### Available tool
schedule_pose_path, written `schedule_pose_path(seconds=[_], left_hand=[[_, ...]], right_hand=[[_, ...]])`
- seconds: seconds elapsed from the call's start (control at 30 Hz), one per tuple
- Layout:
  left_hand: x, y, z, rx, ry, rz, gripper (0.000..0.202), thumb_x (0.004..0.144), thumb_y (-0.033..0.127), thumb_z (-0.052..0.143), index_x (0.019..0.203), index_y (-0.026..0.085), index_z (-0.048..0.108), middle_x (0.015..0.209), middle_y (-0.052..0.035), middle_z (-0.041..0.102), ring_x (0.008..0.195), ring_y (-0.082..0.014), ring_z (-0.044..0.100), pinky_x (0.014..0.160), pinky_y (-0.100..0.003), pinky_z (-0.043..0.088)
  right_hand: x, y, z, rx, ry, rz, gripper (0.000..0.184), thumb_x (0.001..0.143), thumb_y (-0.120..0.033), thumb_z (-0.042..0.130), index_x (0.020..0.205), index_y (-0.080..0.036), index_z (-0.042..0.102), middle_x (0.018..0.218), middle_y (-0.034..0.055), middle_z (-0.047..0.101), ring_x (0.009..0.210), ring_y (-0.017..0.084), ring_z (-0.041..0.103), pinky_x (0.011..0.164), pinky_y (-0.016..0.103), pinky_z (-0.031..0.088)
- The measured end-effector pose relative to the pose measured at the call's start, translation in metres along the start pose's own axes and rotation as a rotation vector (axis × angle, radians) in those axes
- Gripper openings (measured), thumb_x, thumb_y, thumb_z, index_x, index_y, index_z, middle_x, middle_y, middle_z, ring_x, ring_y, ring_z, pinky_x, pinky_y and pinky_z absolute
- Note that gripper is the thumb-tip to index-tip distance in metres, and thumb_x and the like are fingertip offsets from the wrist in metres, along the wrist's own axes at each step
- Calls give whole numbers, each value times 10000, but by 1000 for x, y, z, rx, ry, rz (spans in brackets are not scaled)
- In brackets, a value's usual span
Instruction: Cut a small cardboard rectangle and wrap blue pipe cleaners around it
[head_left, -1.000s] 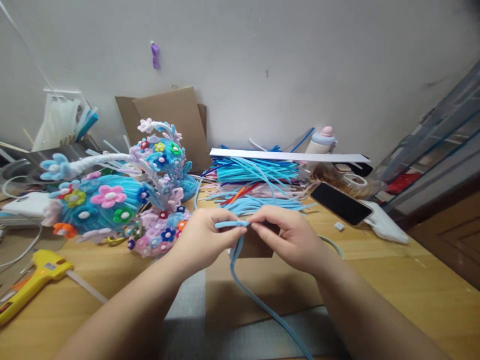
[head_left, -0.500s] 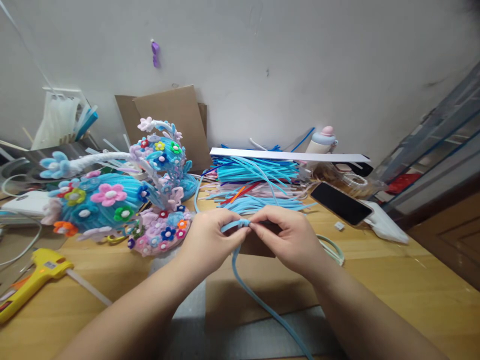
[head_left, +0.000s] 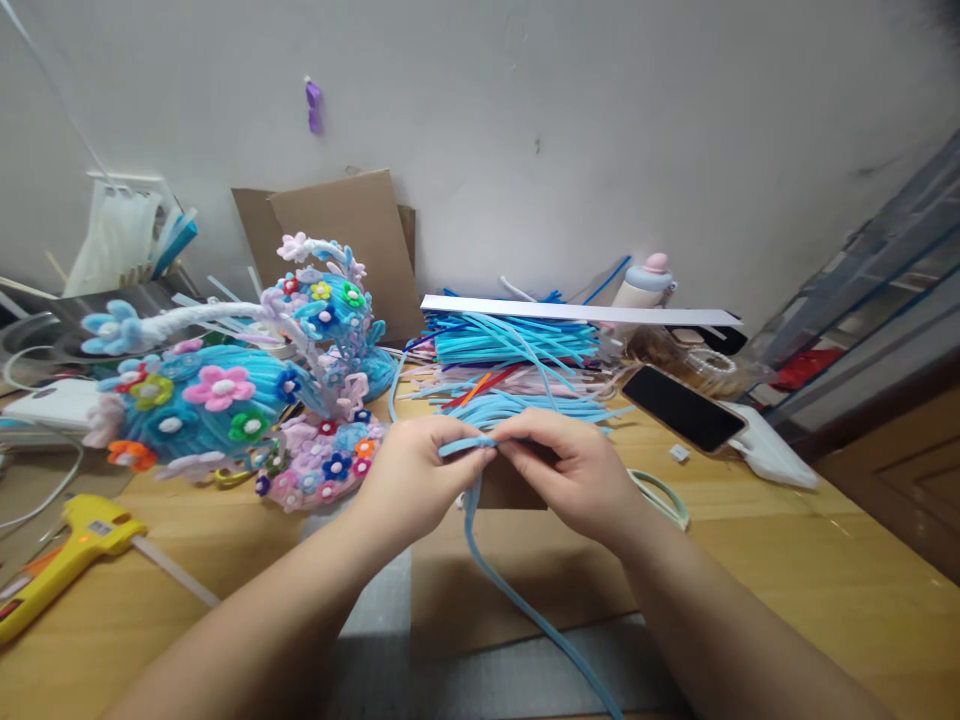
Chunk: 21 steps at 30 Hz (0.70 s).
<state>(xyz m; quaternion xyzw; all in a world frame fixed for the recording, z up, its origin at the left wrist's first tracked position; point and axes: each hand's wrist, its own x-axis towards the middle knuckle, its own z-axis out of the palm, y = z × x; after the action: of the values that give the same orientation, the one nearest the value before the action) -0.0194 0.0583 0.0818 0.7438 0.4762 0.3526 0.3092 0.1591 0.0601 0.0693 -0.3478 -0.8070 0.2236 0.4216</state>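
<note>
Light blue pipe cleaner runs up from the bottom edge to my fingertips, where it is bent into a small bunched coil. My left hand pinches this bunch between thumb and forefinger, with a short blue end sticking out to the left. From the other side my right hand pinches the same bunch, its fingertips nearly touching the left ones. Fingers partly hide how the coil is wound. Below the hands lies a piece of brown cardboard.
Bundled blue pipe cleaners lie behind my hands. Flower-covered fuzzy ornaments stand at the left, near a yellow glue gun. To the right are a phone, a bottle and a pale green loop.
Both hands have shifted very slightly left, and the fingertips have closed further over the bunched coil. The pipe cleaner's long tail hangs much as before.
</note>
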Motion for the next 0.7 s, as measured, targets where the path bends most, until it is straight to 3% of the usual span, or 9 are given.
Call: schedule_pose_path(seconds=[0.27,0.37,0.47,0.53,0.57,0.63,0.7], left_hand=[[-1,-2,1,-10,-7,-36,188,769,276,566,652,158,652,538,16,565,545,-125,510,503,-211,373],[1,-1,-1,-16,24,-28,170,760,263,579,660,160,670,534,16,575,542,-123,512,505,-207,378],[6,-3,-9,-63,135,-62,153,741,289,611,698,160,682,536,17,580,522,-119,507,490,-204,379],[9,-6,-18,-99,254,-102,162,716,315,642,705,157,675,535,18,579,494,-111,490,455,-199,359],[10,-8,-23,-119,312,-122,168,704,323,655,704,155,670,528,21,573,477,-105,476,438,-197,345],[12,-10,-31,-162,399,-151,175,691,328,671,708,155,660,492,35,538,440,-90,435,416,-194,321],[12,-11,-36,-200,439,-166,176,688,332,677,709,159,650,454,53,491,420,-80,398,410,-193,307]], right_hand=[[1,7,5,47,11,-67,204,876,-143,486,976,-219,646,896,34,665,831,151,613,743,294,481],[0,5,3,-89,28,-95,210,863,-150,502,1005,-227,636,928,42,661,880,175,604,803,341,459],[-5,-4,3,-253,275,-129,248,817,-159,550,1048,-226,610,995,73,624,958,228,572,874,416,408],[-10,-11,8,-220,409,-141,161,810,-152,536,941,-206,613,908,73,609,878,220,574,806,395,425],[-12,-14,12,-182,383,-111,101,820,-156,514,837,-197,605,812,58,597,791,199,570,742,365,432],[-14,-14,25,-110,198,35,175,847,-208,488,686,-188,554,653,20,543,646,158,524,624,307,409],[-13,-10,40,16,10,209,176,843,-291,521,709,-180,551,673,12,555,654,144,515,597,275,393]])
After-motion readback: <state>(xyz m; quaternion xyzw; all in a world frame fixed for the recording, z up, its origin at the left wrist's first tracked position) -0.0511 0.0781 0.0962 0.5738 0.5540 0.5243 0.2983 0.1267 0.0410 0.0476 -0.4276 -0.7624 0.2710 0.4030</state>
